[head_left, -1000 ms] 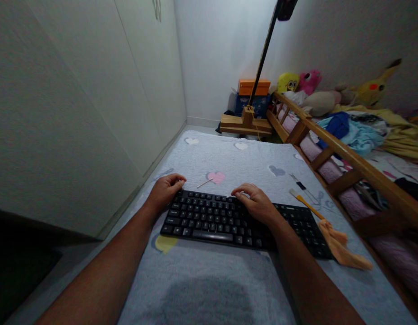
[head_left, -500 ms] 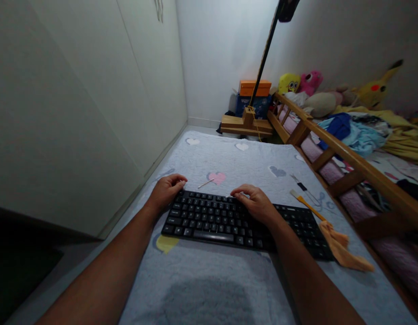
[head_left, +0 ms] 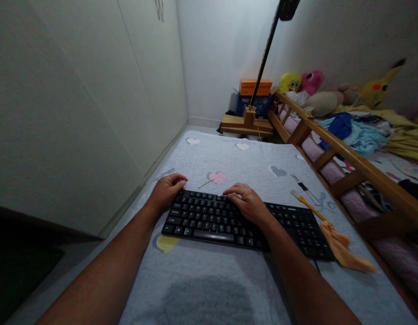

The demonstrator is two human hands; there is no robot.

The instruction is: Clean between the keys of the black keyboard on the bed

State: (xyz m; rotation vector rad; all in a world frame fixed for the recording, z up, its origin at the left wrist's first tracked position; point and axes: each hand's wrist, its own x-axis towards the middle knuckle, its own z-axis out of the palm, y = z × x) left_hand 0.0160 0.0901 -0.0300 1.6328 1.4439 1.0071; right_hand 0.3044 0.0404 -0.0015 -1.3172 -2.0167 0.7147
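A black keyboard lies flat on the bedspread in front of me. My left hand is closed at its far left corner, thumb and fingers on the edge. My right hand is over the top rows of keys, its fingers pinched on a thin white cotton swab. Only the swab's tip end shows; the fingers cover the rest. Another cotton swab rests on the bedspread just beyond the keyboard, between my hands.
Right of the keyboard lie a brush with a yellow handle, an orange cloth and a wire tool with a black grip. A wooden bed rail runs along the right. A white cabinet stands left.
My right hand has shifted a little to the left along the top of the keyboard with the cotton swab. My left hand stays at the corner.
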